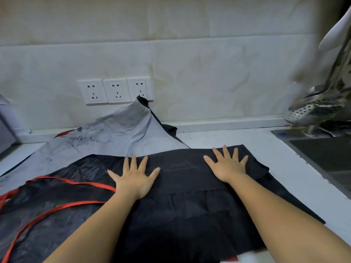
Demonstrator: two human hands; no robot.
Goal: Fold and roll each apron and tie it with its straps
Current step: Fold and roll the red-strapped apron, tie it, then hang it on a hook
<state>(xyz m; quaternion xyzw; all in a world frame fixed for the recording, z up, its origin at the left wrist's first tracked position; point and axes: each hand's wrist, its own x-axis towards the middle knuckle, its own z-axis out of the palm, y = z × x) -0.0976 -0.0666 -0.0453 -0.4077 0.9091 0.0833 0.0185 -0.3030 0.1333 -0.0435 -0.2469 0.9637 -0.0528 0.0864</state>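
Note:
A black apron lies spread flat on the white counter in front of me. My left hand presses flat on its upper middle, fingers spread. My right hand presses flat near its far right corner, fingers spread too. Red straps trail over the apron's left part and off the left edge. A grey apron with a black edge lies behind, its top leaning up against the wall.
Three white wall sockets sit on the wall behind the grey apron. A sink is set in the counter at the right, with a perforated metal ladle hanging above it. A white appliance stands at far left.

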